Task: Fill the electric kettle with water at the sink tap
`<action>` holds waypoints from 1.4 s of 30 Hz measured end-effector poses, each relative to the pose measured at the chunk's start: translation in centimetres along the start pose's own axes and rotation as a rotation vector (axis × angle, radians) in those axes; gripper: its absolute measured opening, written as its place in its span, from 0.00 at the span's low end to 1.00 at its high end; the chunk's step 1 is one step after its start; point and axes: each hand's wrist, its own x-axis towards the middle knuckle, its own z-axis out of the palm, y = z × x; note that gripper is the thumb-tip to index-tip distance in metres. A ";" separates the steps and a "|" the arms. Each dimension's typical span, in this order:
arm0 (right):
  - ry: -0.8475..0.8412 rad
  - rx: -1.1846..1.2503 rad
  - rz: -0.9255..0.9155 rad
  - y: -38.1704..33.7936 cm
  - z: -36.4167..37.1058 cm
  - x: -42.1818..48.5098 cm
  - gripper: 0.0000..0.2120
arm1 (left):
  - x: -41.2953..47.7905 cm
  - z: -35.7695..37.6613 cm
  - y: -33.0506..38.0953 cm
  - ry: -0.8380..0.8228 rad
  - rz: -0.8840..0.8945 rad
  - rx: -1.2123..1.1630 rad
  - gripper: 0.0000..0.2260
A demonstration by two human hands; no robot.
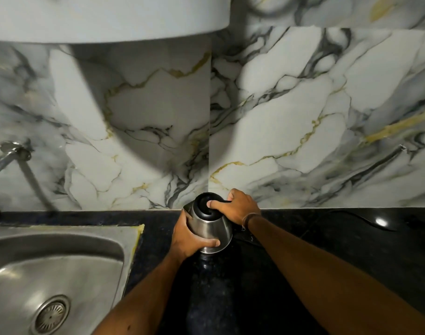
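A steel electric kettle (212, 226) with a black lid stands on the dark counter against the marble wall, to the right of the sink. My left hand (187, 238) wraps around its lower body from the left. My right hand (238, 209) grips the handle on its right side, the thumb pressed on the black lid. The steel sink (61, 252) with its round drain lies at the lower left. A chrome tap (1, 163) sticks out of the wall at the far left, above the sink; no water runs from it.
A black power cord (366, 217) trails along the black counter (327, 238) to the right of the kettle. The marble backsplash (303, 117) rises right behind it. A white overhead unit (110, 18) hangs above the sink area.
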 end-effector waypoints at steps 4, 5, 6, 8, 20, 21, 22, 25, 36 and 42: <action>0.012 0.004 -0.012 0.5 0.4 0.9 0.34 | 1.1 0.4 -0.8 -0.012 0.001 -0.011 0.54; 0.010 0.006 -0.015 0.5 0.4 1.1 0.34 | 1.3 0.3 -0.8 -0.012 0.003 -0.011 0.54; 0.011 0.012 -0.015 0.5 0.5 1.2 0.34 | 1.5 0.3 -0.9 -0.016 0.005 -0.009 0.54; 0.016 0.019 -0.019 0.4 0.6 1.4 0.33 | 1.8 0.2 -1.0 -0.015 0.007 -0.001 0.55; 0.032 0.065 -0.013 1.1 1.8 1.3 0.32 | 0.8 -0.3 -1.5 -0.026 0.006 0.000 0.56; 0.032 0.069 -0.009 1.3 1.8 1.3 0.32 | 0.8 -0.3 -1.6 -0.030 0.011 0.001 0.56; 0.033 0.073 -0.002 1.5 1.8 1.2 0.32 | 0.8 -0.2 -1.6 -0.034 0.012 0.004 0.56; 0.047 0.092 0.012 2.0 2.0 1.3 0.32 | 1.1 -0.1 -1.9 -0.054 0.004 0.017 0.55; 0.072 0.077 0.016 2.1 2.4 1.5 0.33 | 1.3 0.1 -2.6 -0.081 -0.016 0.007 0.53; 0.063 0.026 -0.009 1.9 2.3 1.0 0.34 | 1.3 -0.2 -2.2 -0.128 -0.048 -0.022 0.54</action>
